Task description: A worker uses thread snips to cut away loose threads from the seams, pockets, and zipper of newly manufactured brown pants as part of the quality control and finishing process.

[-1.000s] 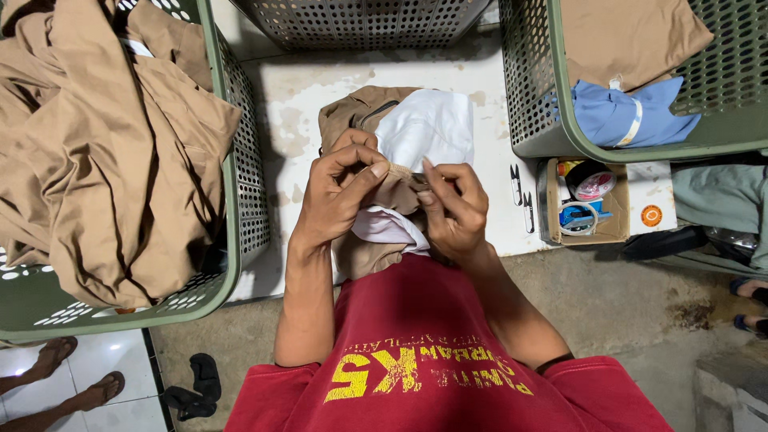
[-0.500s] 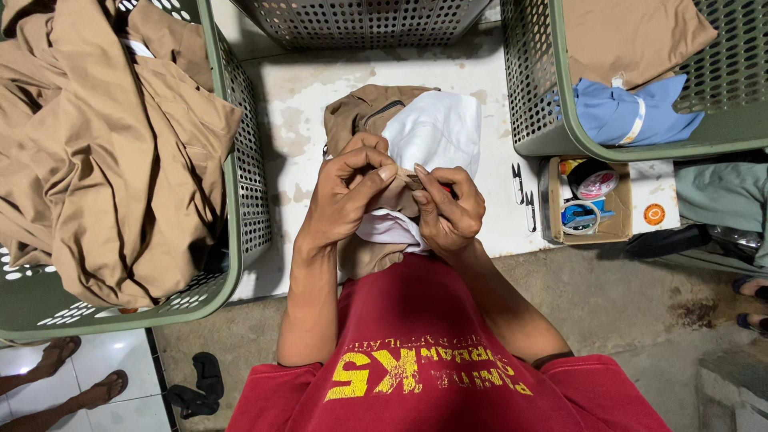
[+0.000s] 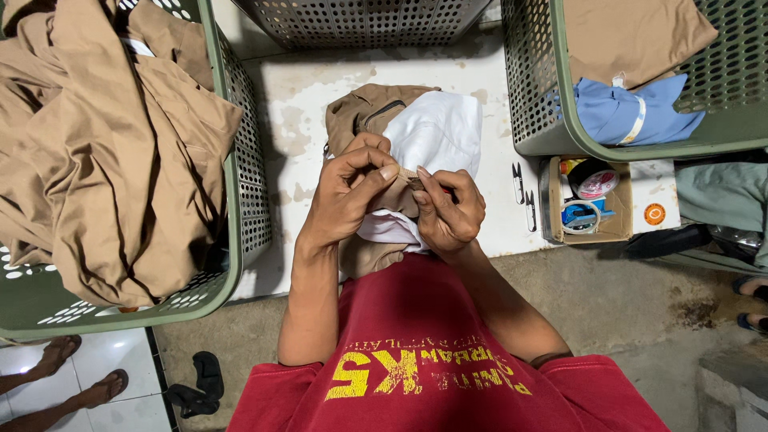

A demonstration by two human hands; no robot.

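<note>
A brown garment point(image 3: 364, 112) with a white lining point(image 3: 438, 132) lies bunched on the white table point(image 3: 296, 120) in front of me. My left hand point(image 3: 346, 198) and my right hand point(image 3: 448, 214) are raised over it, fingertips almost touching. Both pinch a small fold of the brown cloth where it meets the white lining. What sits between the fingertips is too small to make out. The lower part of the garment hangs down against my red shirt point(image 3: 432, 352).
A green basket point(image 3: 232, 240) at the left is heaped with brown clothes. Another green basket point(image 3: 560, 136) at the right holds brown and blue clothes, with a grey one point(image 3: 360, 20) behind. Two small snips point(image 3: 524, 196) lie beside a cardboard box point(image 3: 588, 200) of tape rolls. Another person's feet point(image 3: 72, 376) and sandals point(image 3: 196, 384) are below.
Both hands have drawn closer together over the fold, and the left thumb has slid toward the right fingers. The garment has shifted only slightly.
</note>
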